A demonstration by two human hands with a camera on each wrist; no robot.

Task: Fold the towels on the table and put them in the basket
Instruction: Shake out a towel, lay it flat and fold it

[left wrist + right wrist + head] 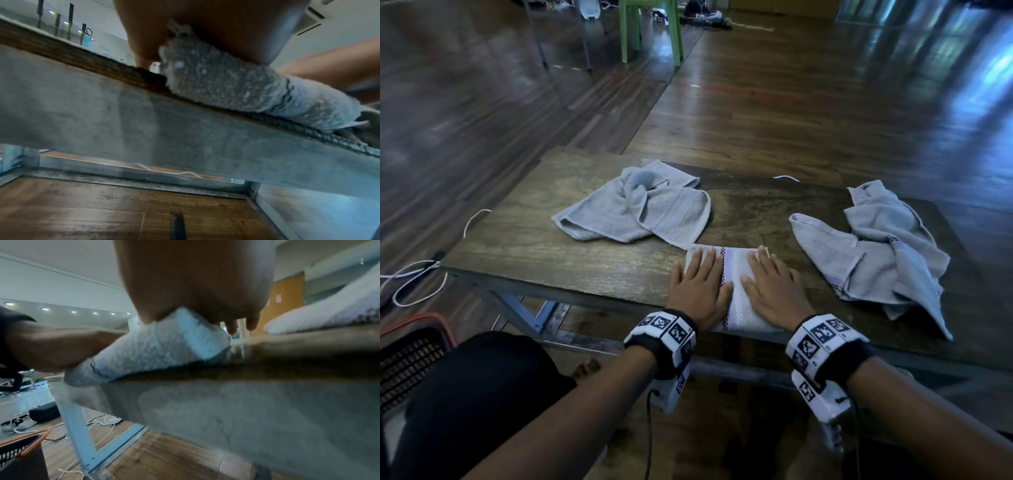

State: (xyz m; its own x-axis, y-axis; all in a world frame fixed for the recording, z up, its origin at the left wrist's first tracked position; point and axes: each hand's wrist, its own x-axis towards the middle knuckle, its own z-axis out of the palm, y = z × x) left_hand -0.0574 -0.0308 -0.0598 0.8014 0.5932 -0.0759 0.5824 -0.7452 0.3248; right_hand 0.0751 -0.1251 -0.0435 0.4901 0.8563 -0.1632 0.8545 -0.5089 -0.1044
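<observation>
A folded towel [736, 291] is being pressed flat at the near edge of a low wooden table [558, 253]. It is being held down by the left hand [697, 291] and the right hand [774, 291], both laid palm-down side by side with fingers straight; nothing is being gripped or pinched. The near edge of the bundle is seen from the wrist views to be slightly overhanging the table's front edge.

For the step to be done well, the pressure is best being spread outward from the middle, so the creases are being set and the layers are being kept square before the bundle is lifted.

Two crumpled grey towels are still waiting unfolded: one [640, 209] beyond the hands to the left, one [883, 250] well to the right. A dark mesh basket with an orange rim [414, 349] is standing on the floor at the person's left. Beyond, a glossy wooden floor [791, 96], white cables [417, 284] and a green chair [650, 31] are being shown.
</observation>
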